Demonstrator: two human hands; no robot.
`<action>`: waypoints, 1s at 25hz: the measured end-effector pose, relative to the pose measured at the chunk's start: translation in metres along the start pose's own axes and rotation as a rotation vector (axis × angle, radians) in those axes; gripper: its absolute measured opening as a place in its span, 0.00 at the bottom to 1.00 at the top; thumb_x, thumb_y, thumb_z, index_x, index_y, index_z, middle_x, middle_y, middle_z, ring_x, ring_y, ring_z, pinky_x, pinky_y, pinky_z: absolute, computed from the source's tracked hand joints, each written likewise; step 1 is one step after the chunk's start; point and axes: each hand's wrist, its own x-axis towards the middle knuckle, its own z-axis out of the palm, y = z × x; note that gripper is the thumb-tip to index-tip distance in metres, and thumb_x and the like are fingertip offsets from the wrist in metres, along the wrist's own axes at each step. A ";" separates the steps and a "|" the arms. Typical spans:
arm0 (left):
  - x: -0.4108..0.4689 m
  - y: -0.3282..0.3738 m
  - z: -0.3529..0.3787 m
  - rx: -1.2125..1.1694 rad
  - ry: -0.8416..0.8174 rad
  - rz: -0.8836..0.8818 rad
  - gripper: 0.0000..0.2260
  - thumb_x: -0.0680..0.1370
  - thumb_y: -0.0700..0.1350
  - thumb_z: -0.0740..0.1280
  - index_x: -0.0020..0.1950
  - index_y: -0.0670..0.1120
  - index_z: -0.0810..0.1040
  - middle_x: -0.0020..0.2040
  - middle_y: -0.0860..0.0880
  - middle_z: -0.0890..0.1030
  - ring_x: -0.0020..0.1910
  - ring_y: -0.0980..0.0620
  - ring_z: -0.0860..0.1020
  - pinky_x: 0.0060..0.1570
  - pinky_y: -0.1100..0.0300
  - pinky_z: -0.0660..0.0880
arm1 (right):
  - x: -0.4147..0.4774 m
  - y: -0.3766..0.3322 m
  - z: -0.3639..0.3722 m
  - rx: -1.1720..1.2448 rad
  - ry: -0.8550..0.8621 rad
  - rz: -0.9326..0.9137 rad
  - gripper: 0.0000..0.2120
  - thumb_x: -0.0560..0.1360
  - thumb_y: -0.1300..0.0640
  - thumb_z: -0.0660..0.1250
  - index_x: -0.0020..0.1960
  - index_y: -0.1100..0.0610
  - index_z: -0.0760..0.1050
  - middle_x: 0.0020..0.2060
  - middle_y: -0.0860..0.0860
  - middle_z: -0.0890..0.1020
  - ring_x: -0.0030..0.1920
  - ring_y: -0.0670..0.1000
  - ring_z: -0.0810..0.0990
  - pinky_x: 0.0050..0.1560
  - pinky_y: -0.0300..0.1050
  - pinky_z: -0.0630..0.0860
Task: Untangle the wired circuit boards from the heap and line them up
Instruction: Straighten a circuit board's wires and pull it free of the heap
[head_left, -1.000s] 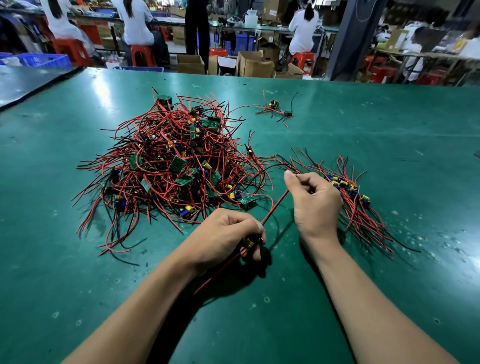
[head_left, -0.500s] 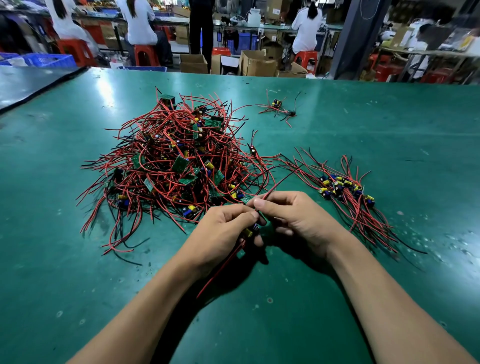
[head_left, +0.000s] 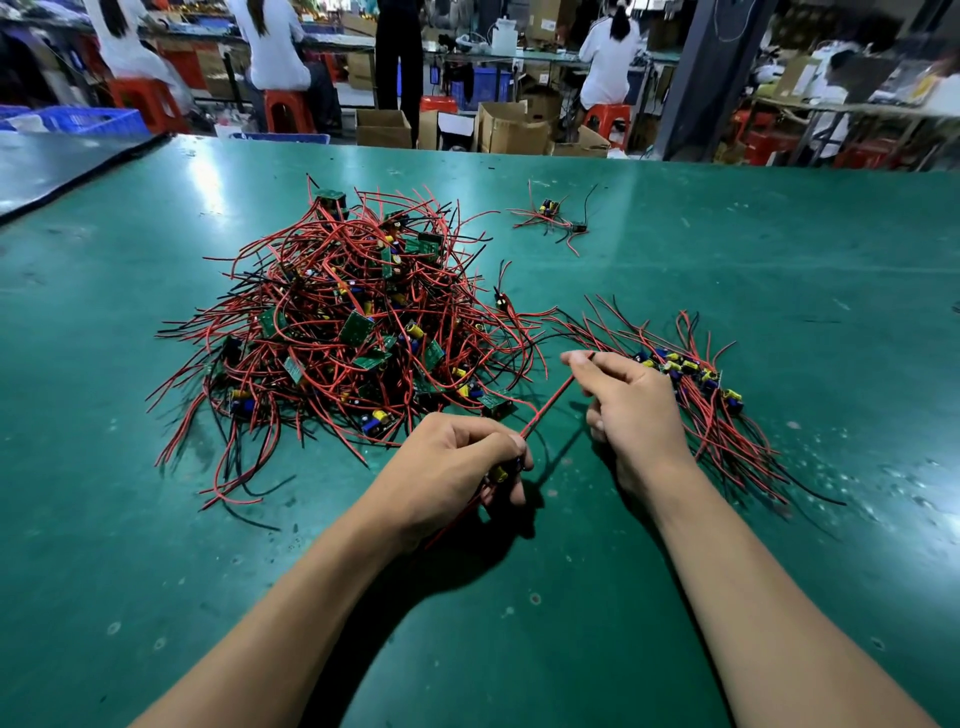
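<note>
Left hand gripped board, right hand pinched wire taut. I feared hard pull tearing wire off board (heap close, could snag).

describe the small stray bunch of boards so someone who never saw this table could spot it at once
On the green table, find the big heap of red-wired boards left of centre. Beyond it to the right, nearer the far edge, lies the stray bunch. Unlike the heap and the row by the right hand, it is only a couple of boards, lying apart from everything.
</note>
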 end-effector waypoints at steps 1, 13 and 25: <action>-0.001 0.000 -0.001 0.011 -0.014 0.003 0.11 0.79 0.39 0.64 0.39 0.39 0.81 0.29 0.43 0.81 0.27 0.52 0.72 0.30 0.63 0.69 | 0.004 0.000 -0.004 -0.057 0.082 -0.036 0.06 0.77 0.54 0.72 0.47 0.55 0.86 0.28 0.42 0.74 0.26 0.45 0.66 0.30 0.37 0.65; 0.004 -0.004 0.001 -0.344 0.098 -0.074 0.22 0.81 0.59 0.56 0.56 0.44 0.81 0.44 0.41 0.85 0.35 0.47 0.79 0.32 0.62 0.75 | 0.000 -0.008 -0.009 0.028 0.031 0.095 0.04 0.79 0.58 0.69 0.49 0.57 0.82 0.29 0.47 0.75 0.22 0.44 0.65 0.22 0.34 0.61; 0.005 -0.006 -0.008 -0.624 0.039 0.104 0.17 0.72 0.35 0.67 0.62 0.39 0.77 0.57 0.41 0.83 0.47 0.48 0.84 0.47 0.59 0.81 | -0.010 -0.026 -0.011 0.098 -0.255 0.387 0.05 0.81 0.58 0.65 0.46 0.58 0.75 0.34 0.53 0.76 0.23 0.46 0.69 0.21 0.35 0.61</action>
